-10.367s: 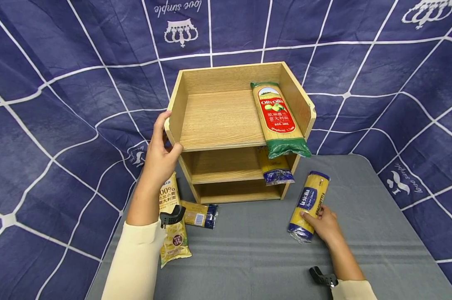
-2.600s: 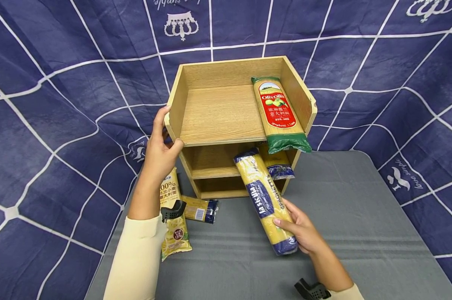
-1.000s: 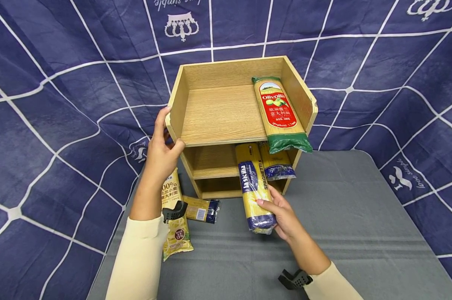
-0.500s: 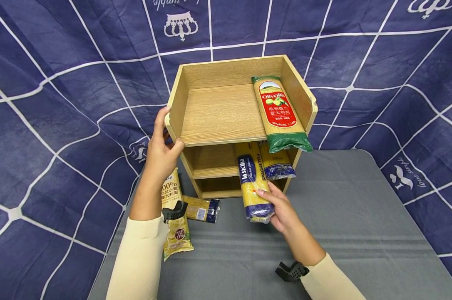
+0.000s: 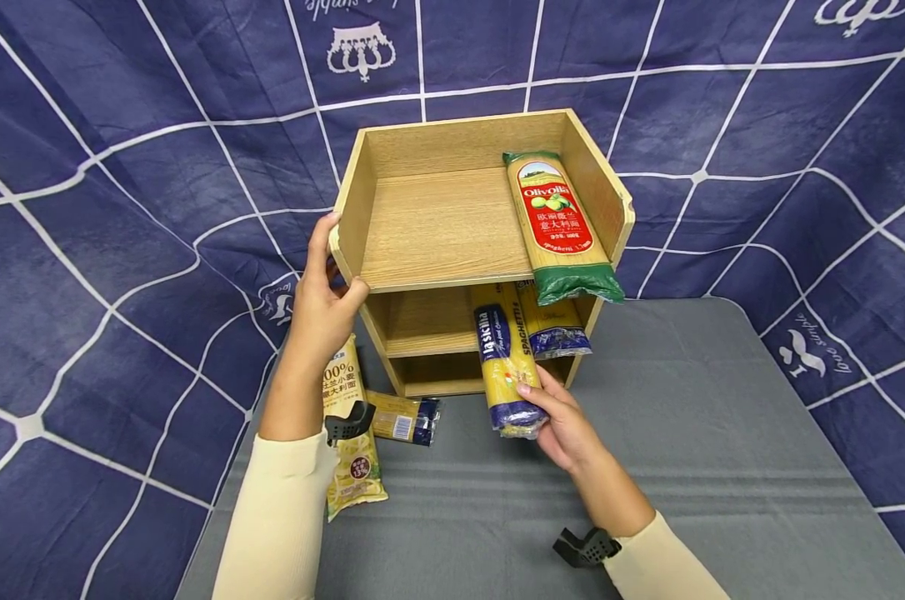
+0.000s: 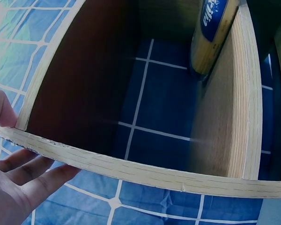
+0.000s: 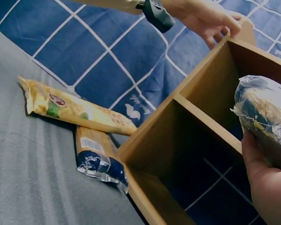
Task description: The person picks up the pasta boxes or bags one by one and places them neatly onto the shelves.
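Note:
My right hand point(image 5: 568, 425) grips the lower end of a yellow-and-blue spaghetti pack point(image 5: 503, 362), thumb on top. The pack's far end is inside the middle level of a wooden shelf point(image 5: 437, 225), hidden under the top board. Just right of it, another spaghetti pack point(image 5: 561, 337) lies on that level, its blue end poking out. My left hand point(image 5: 323, 300) holds the shelf's left side panel at the front corner, thumb in front. In the right wrist view the clear crinkled end of the held pack point(image 7: 267, 110) shows above my palm.
An Olivoilà spaghetti pack point(image 5: 557, 225) with a red label lies on the top level, overhanging its front edge. Left of the shelf, a long yellow pasta pack point(image 5: 355, 467) and a smaller blue-ended pack point(image 5: 403, 419) lie on the grey cloth point(image 5: 452, 517). Blue curtains surround everything.
My right hand has lifted the spaghetti pack from the cloth at the right and moved it left into the middle level, lately sliding slightly deeper. My left hand keeps its hold.

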Demonstrator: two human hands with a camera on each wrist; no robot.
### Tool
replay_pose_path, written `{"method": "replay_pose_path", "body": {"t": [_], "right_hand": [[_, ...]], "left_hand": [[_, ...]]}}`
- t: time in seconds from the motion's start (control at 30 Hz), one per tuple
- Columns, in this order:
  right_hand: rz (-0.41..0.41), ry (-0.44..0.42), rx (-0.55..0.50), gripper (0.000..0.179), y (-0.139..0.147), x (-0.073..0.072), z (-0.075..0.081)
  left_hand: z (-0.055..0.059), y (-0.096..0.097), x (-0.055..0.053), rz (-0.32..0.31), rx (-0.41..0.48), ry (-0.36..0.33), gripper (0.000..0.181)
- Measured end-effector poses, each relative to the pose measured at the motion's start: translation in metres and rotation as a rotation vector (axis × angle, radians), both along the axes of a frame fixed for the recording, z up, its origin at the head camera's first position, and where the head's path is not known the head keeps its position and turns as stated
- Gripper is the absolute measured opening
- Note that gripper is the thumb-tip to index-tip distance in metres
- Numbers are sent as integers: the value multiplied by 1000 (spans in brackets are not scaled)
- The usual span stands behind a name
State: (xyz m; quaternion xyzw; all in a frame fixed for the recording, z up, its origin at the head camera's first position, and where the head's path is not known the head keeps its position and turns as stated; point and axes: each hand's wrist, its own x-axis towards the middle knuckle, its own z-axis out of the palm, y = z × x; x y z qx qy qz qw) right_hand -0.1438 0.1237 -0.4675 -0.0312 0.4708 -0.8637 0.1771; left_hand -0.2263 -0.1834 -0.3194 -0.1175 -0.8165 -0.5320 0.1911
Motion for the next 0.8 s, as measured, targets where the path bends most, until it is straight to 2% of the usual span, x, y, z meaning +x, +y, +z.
{"method": "replay_pose_path", "body": {"t": [0.33,0.47,0.67,0.8], "right_hand": [[70,53,-33,71,6,18,-7],[90,67,-40,66,8,22,-8],[144,142,-105,60,8,28,-15],[134,137,-110,59,6,31,-17]], "left_hand": [[0,1,0,5,-1,-8,84],[0,1,0,2,6,-4,85],[0,1,0,-1,9,-10,85],[0,1,0,-1,7,-14,85]]}}
